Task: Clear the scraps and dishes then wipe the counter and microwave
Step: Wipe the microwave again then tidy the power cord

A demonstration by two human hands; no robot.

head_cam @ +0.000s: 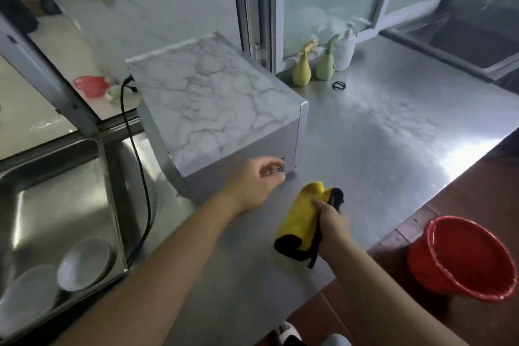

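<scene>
Nearest the viewer, two bare forearms reach out over the steel counter (365, 154). The right hand (332, 222) comes in from 5 o'clock with its fingers curled round a rolled yellow cloth (302, 219) with black edging, gripping it so that the roll lies tilted, its lower end just over the counter surface. The left arm stretches from 7 o'clock, and the left hand (258, 180) holds nothing; its fingers are spread loosely and reach toward the lower near corner of the microwave (213, 101), though blur hides whether they touch it. At 4 o'clock a red bucket (460, 258) stands on the brown floor beside the counter edge. At 8 o'clock the sink (56, 205) holds white bowls (84, 264) stacked in its near corner. The microwave sits at the middle of the counter with a marble-patterned top, and a black cord (137, 154) runs down from its back along the sink rim. Farther off, at 1 o'clock, three spray bottles (302, 67) stand against the window frame, with a small black ring (339, 85) lying just before them.
</scene>
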